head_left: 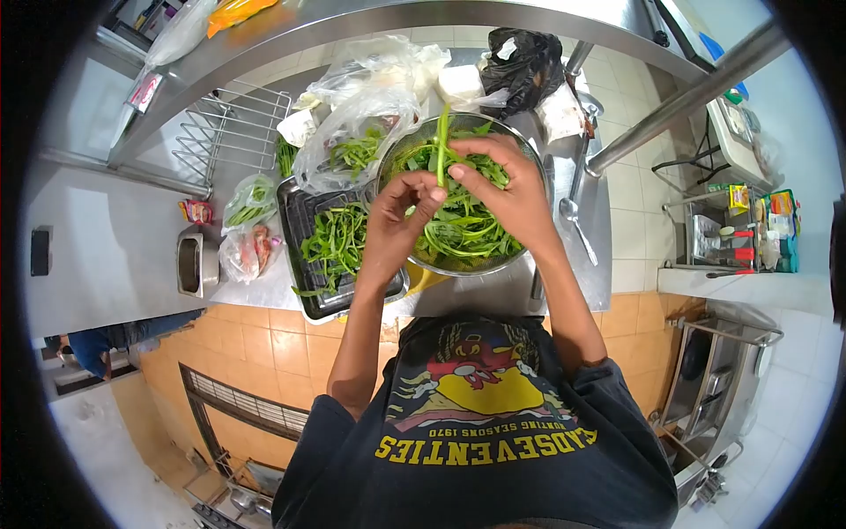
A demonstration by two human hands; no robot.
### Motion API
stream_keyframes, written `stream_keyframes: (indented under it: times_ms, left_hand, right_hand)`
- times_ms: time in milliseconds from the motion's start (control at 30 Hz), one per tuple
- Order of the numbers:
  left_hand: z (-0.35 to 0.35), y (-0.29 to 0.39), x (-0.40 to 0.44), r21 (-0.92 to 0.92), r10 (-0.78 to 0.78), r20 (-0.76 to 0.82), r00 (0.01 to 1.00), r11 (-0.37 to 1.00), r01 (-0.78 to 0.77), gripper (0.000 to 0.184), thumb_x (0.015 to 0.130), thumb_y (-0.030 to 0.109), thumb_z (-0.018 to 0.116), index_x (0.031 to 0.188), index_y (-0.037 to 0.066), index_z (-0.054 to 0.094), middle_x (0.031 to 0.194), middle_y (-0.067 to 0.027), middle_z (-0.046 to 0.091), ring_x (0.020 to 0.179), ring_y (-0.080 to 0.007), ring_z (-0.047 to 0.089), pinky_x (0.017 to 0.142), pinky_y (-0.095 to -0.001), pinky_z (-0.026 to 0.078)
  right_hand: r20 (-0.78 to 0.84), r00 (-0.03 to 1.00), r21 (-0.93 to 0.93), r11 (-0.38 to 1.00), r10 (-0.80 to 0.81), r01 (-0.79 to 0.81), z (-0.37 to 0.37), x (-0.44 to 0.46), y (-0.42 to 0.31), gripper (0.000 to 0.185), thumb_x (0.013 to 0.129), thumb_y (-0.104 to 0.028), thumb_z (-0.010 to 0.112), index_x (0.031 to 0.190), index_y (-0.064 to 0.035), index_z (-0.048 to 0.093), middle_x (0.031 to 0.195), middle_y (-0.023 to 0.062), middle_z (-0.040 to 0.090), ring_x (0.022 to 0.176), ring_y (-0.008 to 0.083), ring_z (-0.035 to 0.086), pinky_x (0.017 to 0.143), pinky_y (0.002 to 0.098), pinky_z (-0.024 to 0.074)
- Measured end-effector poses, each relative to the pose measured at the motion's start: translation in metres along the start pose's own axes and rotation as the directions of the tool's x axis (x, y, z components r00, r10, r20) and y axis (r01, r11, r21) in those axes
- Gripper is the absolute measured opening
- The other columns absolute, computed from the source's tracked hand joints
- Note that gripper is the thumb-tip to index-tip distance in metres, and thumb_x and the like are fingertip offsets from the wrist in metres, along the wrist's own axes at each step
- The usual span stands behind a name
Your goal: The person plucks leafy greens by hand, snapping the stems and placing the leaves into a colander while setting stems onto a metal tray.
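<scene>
Over a round metal mesh colander (pixel 483 270) full of leafy greens (pixel 471 225), both hands are closed on one thick green vegetable stem (pixel 442 132), which stands nearly upright. My left hand (pixel 401 216) pinches it near the lower end. Higher up, my right hand (pixel 507 181) has its thumb and fingers on the stem's right side; its fingertips are partly hidden. To the left of the colander, a black tray (pixel 319 306) bears more cut greens (pixel 335 242). Behind the tray lies an open clear plastic bag (pixel 322 163) with greens in it.
A spoon (pixel 577 231) lies right of the colander. A black plastic bag (pixel 520 66) and a white block-shaped package (pixel 460 85) stand behind. At left are a wire rack (pixel 231 128), bagged vegetables (pixel 249 201) and a metal container (pixel 196 264). A steel shelf (pixel 370 31) overhangs the table.
</scene>
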State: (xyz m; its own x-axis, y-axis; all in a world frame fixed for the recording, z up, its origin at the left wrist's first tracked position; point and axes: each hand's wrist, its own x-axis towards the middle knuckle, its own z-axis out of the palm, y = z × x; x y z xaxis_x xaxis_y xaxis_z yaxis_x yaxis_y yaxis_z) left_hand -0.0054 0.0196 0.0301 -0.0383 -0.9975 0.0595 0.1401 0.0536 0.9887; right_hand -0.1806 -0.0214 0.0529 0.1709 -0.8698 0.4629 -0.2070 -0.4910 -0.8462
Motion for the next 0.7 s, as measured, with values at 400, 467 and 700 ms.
stream_keyframes:
  times_ms: [400, 467, 700]
  left_hand:
    - [-0.008, -0.007, -0.008, 0.191, 0.028, -0.02, 0.999, 0.981, -0.023, 0.014, 0.091, 0.007, 0.067, 0.104, 0.003, 0.062, 0.089, 0.0028, 0.059, 0.083, -0.0067, 0.05, 0.078, -0.0224, 0.042]
    - [-0.008, -0.006, -0.009, 0.244, 0.05, -0.029, 0.998, 0.969, -0.041, 0.014, 0.09, 0.006, 0.067, 0.104, 0.004, 0.064, 0.089, 0.0013, 0.06, 0.083, -0.0079, 0.051, 0.078, -0.0231, 0.042]
    - [-0.015, -0.004, -0.005, 0.602, 0.288, 0.016, 0.957, 0.762, -0.239, 0.019, 0.082, 0.006, 0.072, 0.1, 0.007, 0.071, 0.092, -0.0073, 0.065, 0.084, -0.0223, 0.058, 0.078, -0.034, 0.045]
  right_hand:
    - [-0.128, 0.988, -0.155, 0.983, 0.083, -0.103, -0.023, 0.0, 0.018, 0.012, 0.09, -0.011, 0.066, 0.098, -0.0032, 0.069, 0.09, 0.0069, 0.068, 0.087, 0.0196, 0.06, 0.083, 0.0323, 0.0454]
    - [-0.063, 0.991, -0.232, 0.964, 0.117, -0.129, -0.029, 0.0, 0.019, 0.013, 0.091, -0.009, 0.064, 0.101, -0.0024, 0.068, 0.09, 0.0062, 0.068, 0.089, 0.0163, 0.06, 0.085, 0.0298, 0.0452]
    - [0.073, 0.994, -0.302, 0.952, 0.084, -0.058, -0.03, -0.007, 0.034, 0.013, 0.088, -0.008, 0.064, 0.099, -0.0059, 0.07, 0.09, 0.0086, 0.068, 0.089, 0.0251, 0.058, 0.086, 0.0361, 0.0436]
